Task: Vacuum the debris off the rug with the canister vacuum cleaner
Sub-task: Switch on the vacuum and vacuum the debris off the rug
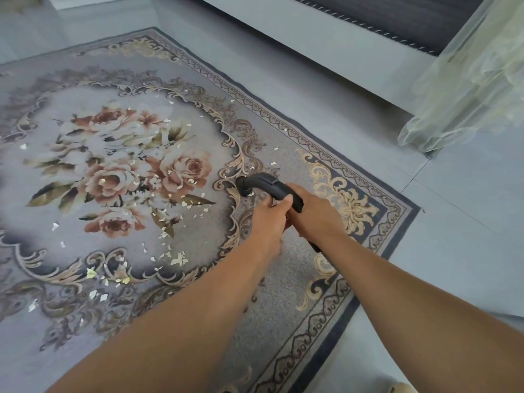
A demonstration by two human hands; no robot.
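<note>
A grey floral rug (71, 171) with an ornate border covers the floor. Small pale scraps of debris (178, 259) lie scattered over its rose pattern and lower scrollwork. A black curved vacuum hose handle (262, 181) points down at the rug just right of the flowers, its open end close to the pile. My left hand (269, 215) and my right hand (309, 211) are both wrapped around this handle, side by side. A short piece of black hose (315, 246) shows below my right wrist. The canister is out of view.
A grey sofa base (326, 43) with a dark cushion runs along the far side. A sheer pale curtain (467, 89) hangs at the right, touching the tiled floor (453, 222). A wall skirting lies at the far left.
</note>
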